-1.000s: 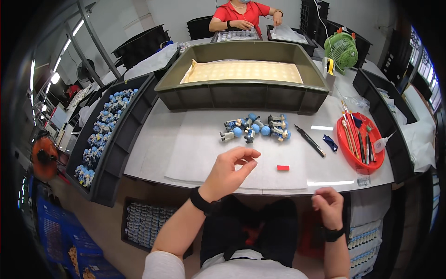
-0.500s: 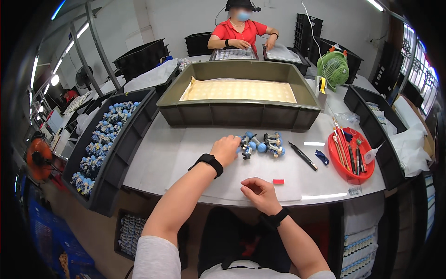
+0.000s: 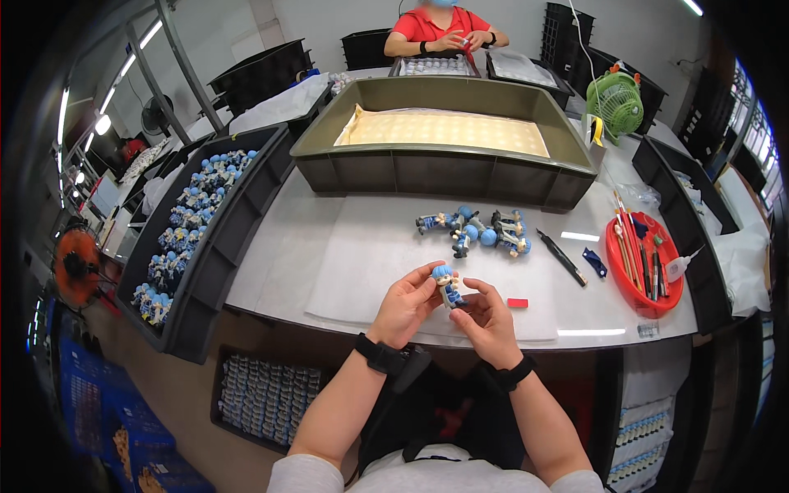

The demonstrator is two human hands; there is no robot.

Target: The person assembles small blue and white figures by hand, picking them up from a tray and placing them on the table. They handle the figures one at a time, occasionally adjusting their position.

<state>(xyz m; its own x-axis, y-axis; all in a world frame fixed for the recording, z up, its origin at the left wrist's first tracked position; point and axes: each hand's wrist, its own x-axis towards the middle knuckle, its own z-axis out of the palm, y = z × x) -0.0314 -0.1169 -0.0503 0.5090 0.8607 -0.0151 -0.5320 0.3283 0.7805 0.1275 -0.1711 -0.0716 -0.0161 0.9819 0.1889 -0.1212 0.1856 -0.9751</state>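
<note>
Pale desk (image 3: 275, 259) space spreads before the person, backed by a long olive-grey plastic bin (image 3: 460, 177), with a thin white sheet (image 3: 362, 271) laid over the near part. Above that sheet, raised between both hands, is a small blue-haired plastic figurine in blue and white with dark feet (image 3: 448, 287). Its long axis runs from the head, at the far end and slightly left, down to the feet, nearer the person and to the right.

Left hand (image 3: 405, 308) fingers are closed on the figurine's left side, by the head and upper body. Right hand (image 3: 491, 329) fingers curve round the other side, thumb beside the feet and index finger near the torso; whether they press on it, I cannot tell. So the head is nearer the left hand, the feet nearer the right.

Just right of the right hand lies a small red rectangular block (image 3: 517, 303); beyond both hands is a loose cluster of similar blue-headed figurines (image 3: 488, 237).
</note>
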